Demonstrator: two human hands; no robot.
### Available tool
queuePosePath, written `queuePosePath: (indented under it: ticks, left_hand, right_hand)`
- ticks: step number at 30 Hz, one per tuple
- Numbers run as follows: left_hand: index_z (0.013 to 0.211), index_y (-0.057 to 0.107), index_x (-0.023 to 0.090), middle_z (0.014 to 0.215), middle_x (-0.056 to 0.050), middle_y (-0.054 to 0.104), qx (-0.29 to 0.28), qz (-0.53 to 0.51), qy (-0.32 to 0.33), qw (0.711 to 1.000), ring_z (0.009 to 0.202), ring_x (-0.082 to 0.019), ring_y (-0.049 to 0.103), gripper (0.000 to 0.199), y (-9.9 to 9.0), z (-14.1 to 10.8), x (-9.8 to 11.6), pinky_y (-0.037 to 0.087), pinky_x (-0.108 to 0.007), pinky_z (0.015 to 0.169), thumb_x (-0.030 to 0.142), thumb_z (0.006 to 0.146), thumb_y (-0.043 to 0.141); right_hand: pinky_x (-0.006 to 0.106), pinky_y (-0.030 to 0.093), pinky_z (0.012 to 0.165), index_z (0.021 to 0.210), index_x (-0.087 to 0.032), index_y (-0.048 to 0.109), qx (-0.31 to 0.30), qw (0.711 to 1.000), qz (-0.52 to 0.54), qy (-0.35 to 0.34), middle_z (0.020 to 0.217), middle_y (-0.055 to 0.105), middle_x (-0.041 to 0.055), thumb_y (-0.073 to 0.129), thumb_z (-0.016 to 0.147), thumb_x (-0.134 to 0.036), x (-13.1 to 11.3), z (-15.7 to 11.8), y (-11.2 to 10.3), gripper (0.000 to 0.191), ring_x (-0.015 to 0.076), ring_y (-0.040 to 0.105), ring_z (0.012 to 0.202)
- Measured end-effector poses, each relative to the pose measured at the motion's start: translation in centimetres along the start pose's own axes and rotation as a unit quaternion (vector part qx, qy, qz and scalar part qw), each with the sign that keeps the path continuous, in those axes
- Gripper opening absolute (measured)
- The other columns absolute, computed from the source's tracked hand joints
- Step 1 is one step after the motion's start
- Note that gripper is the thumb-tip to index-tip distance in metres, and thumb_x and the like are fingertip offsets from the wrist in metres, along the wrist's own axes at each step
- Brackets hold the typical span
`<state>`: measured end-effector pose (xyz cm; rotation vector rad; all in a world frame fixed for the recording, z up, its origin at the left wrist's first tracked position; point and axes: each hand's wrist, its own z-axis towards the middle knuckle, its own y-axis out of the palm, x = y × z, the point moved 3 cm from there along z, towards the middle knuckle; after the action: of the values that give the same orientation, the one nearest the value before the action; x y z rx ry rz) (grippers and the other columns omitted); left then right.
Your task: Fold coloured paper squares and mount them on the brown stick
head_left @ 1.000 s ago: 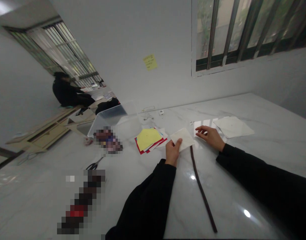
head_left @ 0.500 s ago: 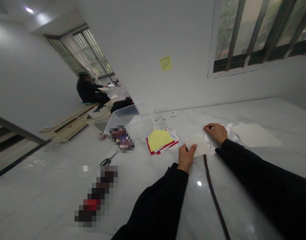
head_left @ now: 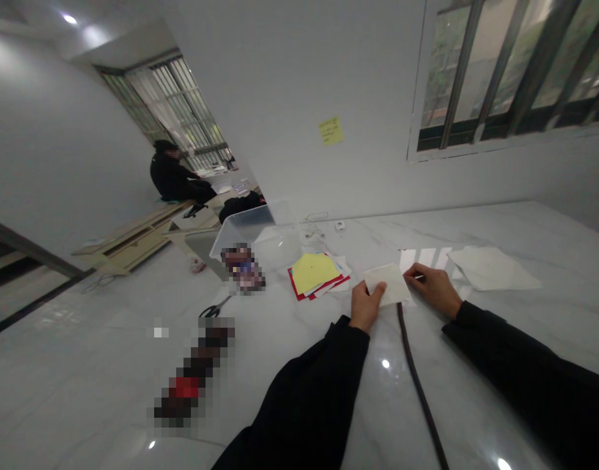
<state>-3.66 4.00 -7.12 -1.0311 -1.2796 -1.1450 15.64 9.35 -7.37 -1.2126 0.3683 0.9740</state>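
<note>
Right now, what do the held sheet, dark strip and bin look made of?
Held sheet: likely paper, matte off-white; thin, flat, straight-edged.
Strip: unclear. Dark brown, mostly dull, slightly curved; wood, plastic or rubber could all fit.
Bin: probably smooth, clear plastic; its walls are see-through.

- Daylight is coming through the right window [head_left: 492, 81] and far window [head_left: 186, 104].
- A ceiling lamp [head_left: 70, 19] is glowing far left; the wall [head_left: 280, 98] is looking dim.
- White glare spots are dotting the near table [head_left: 108, 372].
- Black sleeves [head_left: 304, 391] are losing detail; the held paper [head_left: 387, 284] is looking soft.
- Pixelation is masking left patches; distortion is stretching the edges.
</note>
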Motion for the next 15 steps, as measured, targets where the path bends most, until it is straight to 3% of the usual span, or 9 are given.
queuePosePath:
  ticks: [4,9,15]
  left_hand:
    - [0.097,0.072,0.011,0.102,-0.014,0.073,-0.003,0.011,0.007,1.000,0.091,-0.025,0.067,0.033,0.0,0.0,-0.2,0.051,-0.035,0.081,0.038,0.077,0.069]
    - [0.096,0.072,0.012,0.101,-0.013,0.073,0.003,-0.002,-0.003,1.000,0.090,-0.024,0.068,0.033,0.0,0.0,0.0,0.051,-0.034,0.080,0.037,0.075,0.071]
    - [0.094,0.072,0.012,0.098,-0.013,0.074,0.010,0.003,-0.009,1.000,0.088,-0.024,0.068,0.031,0.1,-0.2,0.5,0.052,-0.034,0.078,0.036,0.075,0.072]
  right_hand:
    - [0.034,0.049,0.071,0.086,-0.023,0.070,0.016,0.999,-0.025,0.032,0.081,0.075,0.0028,0.059,0.083,-0.043,-0.3,-1.8,-1.3,0.023,0.0231,0.069,0.074]
    - [0.038,0.050,0.077,0.085,-0.025,0.075,0.033,0.997,-0.023,0.072,0.086,0.077,0.0035,0.062,0.079,-0.049,0.4,-2.0,-2.1,0.028,0.0273,0.070,0.082]
    - [0.042,0.052,0.081,0.091,-0.025,0.077,0.001,0.997,-0.003,0.076,0.091,0.077,0.0042,0.062,0.079,-0.045,1.6,-1.8,-2.2,0.027,0.0288,0.070,0.087]
